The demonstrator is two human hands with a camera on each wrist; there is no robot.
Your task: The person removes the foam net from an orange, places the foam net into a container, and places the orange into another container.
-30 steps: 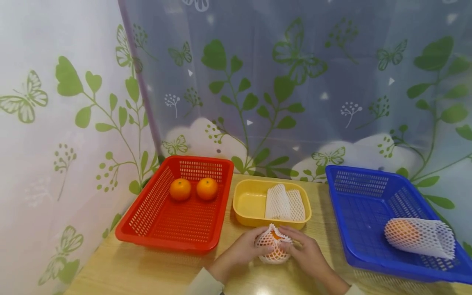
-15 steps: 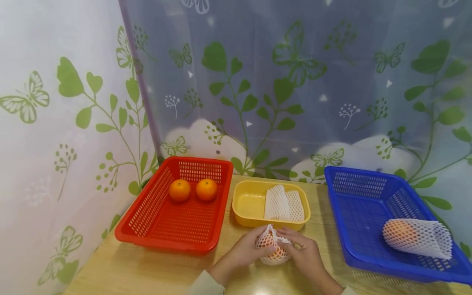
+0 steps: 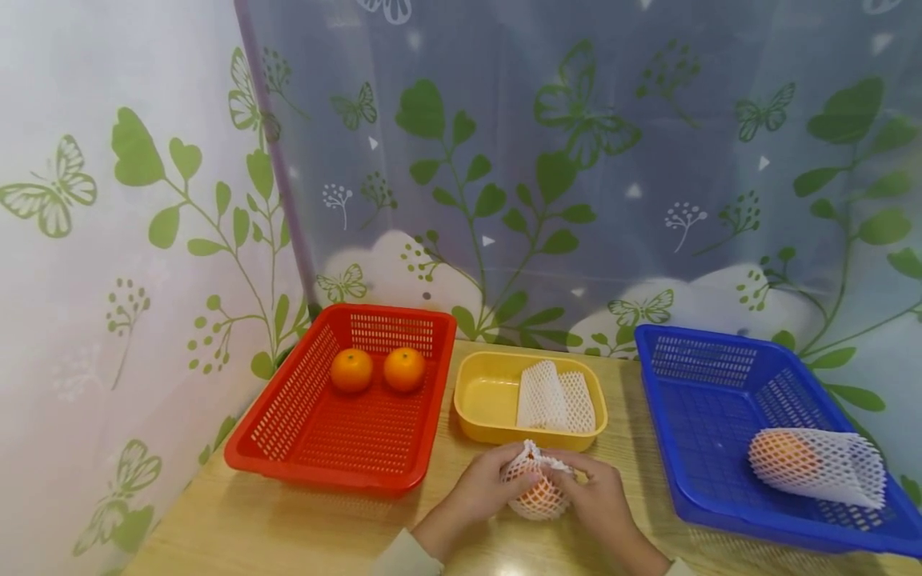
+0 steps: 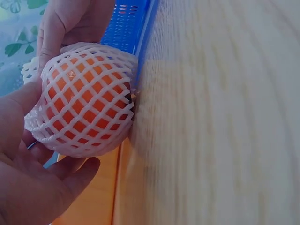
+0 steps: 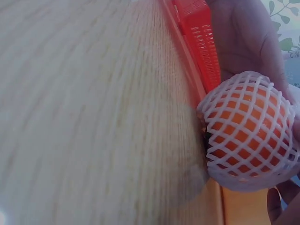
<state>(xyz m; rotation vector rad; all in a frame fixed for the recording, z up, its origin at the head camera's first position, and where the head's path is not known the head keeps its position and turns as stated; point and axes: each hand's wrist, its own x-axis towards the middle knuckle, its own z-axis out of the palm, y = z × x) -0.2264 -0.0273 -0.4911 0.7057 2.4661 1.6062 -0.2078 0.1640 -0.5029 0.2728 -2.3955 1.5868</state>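
Between the two hands, on the wooden table, sits an orange covered by a white foam net sleeve. My left hand holds the sleeve from the left, thumb at its upper rim and fingers around the far side. From the right, my right hand pinches the rim with thumb and fingers. Orange skin shows through the mesh in both wrist views, and the rim bunches up at the top. The right fingertips are partly hidden behind the fruit in the right wrist view.
A red basket at left holds two bare oranges. Behind the hands, a yellow bin contains flat foam net sleeves. At right, a blue basket holds a netted orange. A patterned curtain hangs behind.
The sleeve's rim has been drawn up and inward over the orange's top, so less bare peel shows. Both hands stay in nearly the same place.
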